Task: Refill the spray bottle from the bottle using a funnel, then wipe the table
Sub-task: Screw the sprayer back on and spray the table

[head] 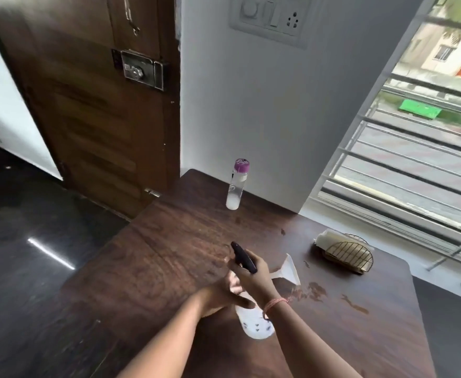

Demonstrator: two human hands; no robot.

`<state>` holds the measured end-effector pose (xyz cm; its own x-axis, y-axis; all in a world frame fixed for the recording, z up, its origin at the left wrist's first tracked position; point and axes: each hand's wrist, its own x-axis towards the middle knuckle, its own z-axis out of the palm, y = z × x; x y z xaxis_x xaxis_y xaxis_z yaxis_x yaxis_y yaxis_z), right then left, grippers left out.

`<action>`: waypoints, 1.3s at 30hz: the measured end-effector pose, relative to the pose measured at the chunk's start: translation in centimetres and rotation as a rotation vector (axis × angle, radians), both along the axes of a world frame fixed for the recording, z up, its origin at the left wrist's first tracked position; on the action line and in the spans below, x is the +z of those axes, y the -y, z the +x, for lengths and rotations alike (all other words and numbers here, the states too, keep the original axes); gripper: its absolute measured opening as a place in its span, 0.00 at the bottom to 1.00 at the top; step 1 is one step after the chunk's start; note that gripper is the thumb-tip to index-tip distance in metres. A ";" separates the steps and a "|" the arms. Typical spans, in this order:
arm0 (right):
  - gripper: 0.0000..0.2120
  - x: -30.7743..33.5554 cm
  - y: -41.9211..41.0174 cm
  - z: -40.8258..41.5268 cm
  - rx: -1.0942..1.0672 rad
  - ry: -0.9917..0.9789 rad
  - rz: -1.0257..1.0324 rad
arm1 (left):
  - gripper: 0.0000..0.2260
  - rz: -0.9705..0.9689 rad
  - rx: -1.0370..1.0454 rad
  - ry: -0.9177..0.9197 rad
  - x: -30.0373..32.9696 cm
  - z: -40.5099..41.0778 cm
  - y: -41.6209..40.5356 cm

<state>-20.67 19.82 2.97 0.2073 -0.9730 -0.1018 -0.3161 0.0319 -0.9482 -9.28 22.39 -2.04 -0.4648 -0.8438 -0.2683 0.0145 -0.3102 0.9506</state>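
One spray bottle (256, 324) stands near the front of the table (169, 241). The left hand (224, 296) grips its body; the right hand (254, 274) is curled round the black spray head (243, 256). Judgement: the head is being screwed on or off; which, I cannot tell. One funnel (286, 270) lies just beside, one capped bottle (237, 184) stands well apart, one napkin holder (346, 255) to the right. Several spills (316, 291) await wiping.
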 end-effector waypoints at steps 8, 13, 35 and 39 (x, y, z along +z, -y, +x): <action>0.14 -1.7 -4.7 -2.6 -0.014 -0.242 -0.091 | 0.19 0.200 0.873 -0.105 -1.1 3.4 -2.7; 0.17 -2.1 -8.2 -4.2 0.032 -0.266 -0.077 | 0.14 0.228 1.255 -0.178 -1.5 2.7 -2.5; 0.15 -1.2 -14.8 -22.3 -0.907 -0.484 0.104 | 0.08 0.222 0.997 -0.154 -1.4 -14.2 0.2; 0.13 -1.1 -12.7 -21.2 -0.936 -0.291 -0.075 | 0.09 0.217 0.908 -0.130 -0.2 -14.6 1.4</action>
<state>-41.92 32.47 1.90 -0.6744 -0.7372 0.0416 -0.4149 0.3318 -0.8472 -23.89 20.96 -2.27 0.3086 -0.8358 -0.4540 0.4396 -0.2980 0.8473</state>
